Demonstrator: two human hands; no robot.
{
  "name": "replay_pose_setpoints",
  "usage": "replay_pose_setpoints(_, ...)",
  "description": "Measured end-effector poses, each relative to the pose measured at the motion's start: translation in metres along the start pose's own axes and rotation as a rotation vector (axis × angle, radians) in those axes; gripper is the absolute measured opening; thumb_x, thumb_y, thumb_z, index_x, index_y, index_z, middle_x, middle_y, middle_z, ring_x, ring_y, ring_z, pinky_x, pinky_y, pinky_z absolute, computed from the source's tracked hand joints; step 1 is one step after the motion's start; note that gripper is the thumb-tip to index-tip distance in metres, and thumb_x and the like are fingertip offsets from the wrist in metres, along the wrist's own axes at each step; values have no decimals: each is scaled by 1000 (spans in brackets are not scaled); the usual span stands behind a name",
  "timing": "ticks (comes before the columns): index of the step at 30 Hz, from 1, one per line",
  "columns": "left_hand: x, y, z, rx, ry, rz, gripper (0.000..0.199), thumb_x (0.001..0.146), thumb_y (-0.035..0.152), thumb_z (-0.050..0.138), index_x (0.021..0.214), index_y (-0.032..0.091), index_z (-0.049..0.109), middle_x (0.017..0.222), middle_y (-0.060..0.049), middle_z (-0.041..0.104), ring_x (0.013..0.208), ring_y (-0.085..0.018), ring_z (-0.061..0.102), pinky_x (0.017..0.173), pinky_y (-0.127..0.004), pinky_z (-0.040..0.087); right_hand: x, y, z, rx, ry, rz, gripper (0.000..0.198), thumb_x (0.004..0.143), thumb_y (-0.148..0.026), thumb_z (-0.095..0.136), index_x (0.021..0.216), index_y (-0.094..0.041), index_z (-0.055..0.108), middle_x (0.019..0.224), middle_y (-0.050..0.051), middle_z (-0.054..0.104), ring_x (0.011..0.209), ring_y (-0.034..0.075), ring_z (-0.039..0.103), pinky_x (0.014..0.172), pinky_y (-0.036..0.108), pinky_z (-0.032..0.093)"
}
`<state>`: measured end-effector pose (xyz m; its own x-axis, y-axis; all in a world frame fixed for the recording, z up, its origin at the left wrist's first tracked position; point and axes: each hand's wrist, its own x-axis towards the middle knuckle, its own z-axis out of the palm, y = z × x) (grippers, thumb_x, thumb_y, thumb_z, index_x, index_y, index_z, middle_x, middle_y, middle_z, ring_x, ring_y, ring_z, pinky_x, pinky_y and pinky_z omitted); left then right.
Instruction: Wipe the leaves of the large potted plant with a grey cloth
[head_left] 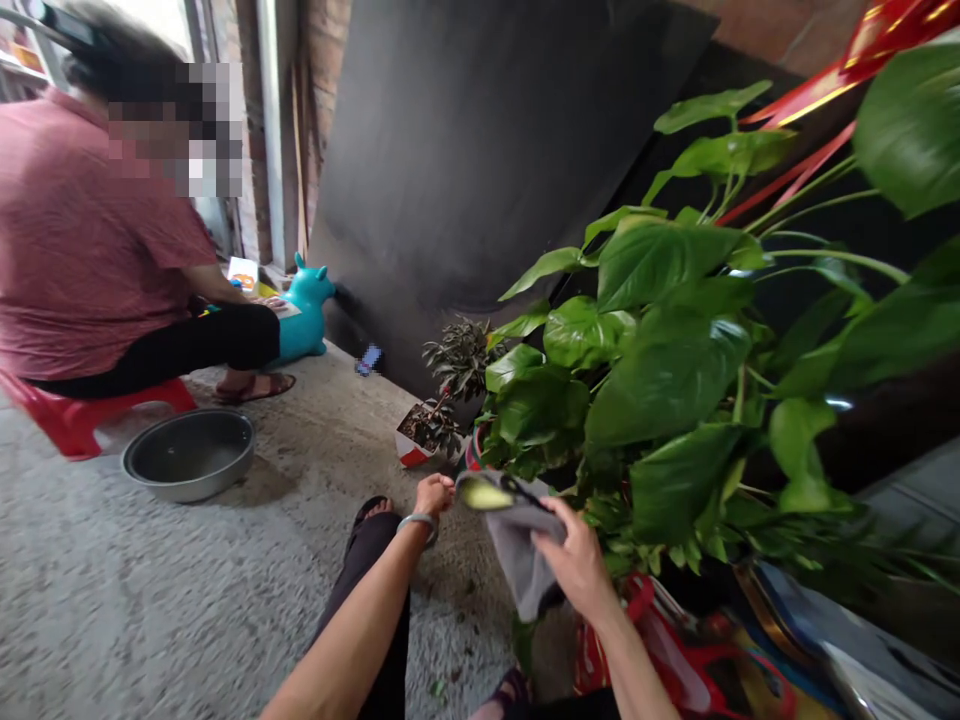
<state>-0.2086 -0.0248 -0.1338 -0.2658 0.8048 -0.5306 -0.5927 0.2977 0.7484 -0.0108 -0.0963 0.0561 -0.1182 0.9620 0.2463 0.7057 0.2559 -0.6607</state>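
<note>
My right hand [574, 555] is closed around a limp grey cloth [525, 565] in front of the potted plant. Across the top of the cloth lies a blurred yellow-green patch [486, 494], perhaps a leaf. My left hand [435, 495], with a bangle at the wrist, is closed right at the cloth's left edge; what its fingers pinch is too blurred to tell. Big green leaves [667, 350] of the plant rise just beyond my right hand.
A small potted shrub [427, 430] stands ahead on the concrete floor. To the left are a metal basin [189, 455] and a person [97, 240] on a red stool [97, 405], beside a turquoise animal toy [304, 310]. Red bags [652, 640] lie at lower right.
</note>
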Motion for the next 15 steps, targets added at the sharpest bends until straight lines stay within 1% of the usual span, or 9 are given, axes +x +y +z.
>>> replay_pose_setpoints(2,2,2,-3,13,7,-17,13,61,8,57,62,19,50,52,2,55,44,-9,44,49,-21,33,-35,9,-25,29,-36,56,33,58,-30,68,89,-38,76,94,1,79,90,32,75,80,42,61)
replay_pose_setpoints(4,3,4,-6,29,6,-25,14,61,6,58,65,18,52,55,2,57,44,-9,45,51,-21,34,-56,10,-73,14,86,135,38,56,-38,71,93,-38,76,99,2,78,96,35,73,84,45,60)
replay_pose_setpoints(6,2,4,-7,45,-5,-22,16,59,4,58,66,18,52,55,2,56,44,-8,43,51,-21,33,-57,4,-127,-93,379,188,50,52,-50,75,99,-32,75,94,5,77,91,38,72,83,49,59)
replay_pose_setpoints(7,0,4,-6,54,-12,-19,17,59,4,57,67,17,52,55,3,56,44,-8,42,51,-21,33,-49,-1,-149,-156,572,192,58,51,-53,77,103,-28,74,91,8,76,88,38,71,84,50,57)
replay_pose_setpoints(9,-9,1,-3,75,-37,-12,19,56,3,57,68,17,52,56,3,55,44,-7,41,50,-21,32,-24,-10,-172,-225,869,135,67,58,-57,74,114,-21,69,103,15,74,95,40,68,89,52,53)
replay_pose_setpoints(10,-15,-2,0,89,-65,0,19,56,3,57,68,17,53,56,3,56,45,-8,42,50,-20,32,-10,-13,-171,-230,920,94,69,63,-57,70,119,-18,66,113,20,71,104,41,65,95,54,50)
replay_pose_setpoints(11,-22,-4,4,109,-103,21,19,55,3,57,69,17,54,57,3,56,46,-8,42,50,-20,31,2,-14,-161,-218,895,57,67,66,-55,66,120,-15,64,120,23,68,111,42,63,99,55,47)
replay_pose_setpoints(13,-37,-10,10,172,-196,86,18,55,6,58,68,17,55,56,3,55,48,-9,43,50,-21,30,12,-13,-122,-172,673,9,59,65,-48,63,113,-14,67,120,22,69,113,41,62,102,55,45)
replay_pose_setpoints(15,-48,-13,12,249,-290,181,14,58,10,59,69,18,55,55,4,52,50,-10,43,51,-21,31,0,-6,-79,-108,409,-22,42,57,-38,64,95,-22,73,96,11,77,93,35,71,92,48,54)
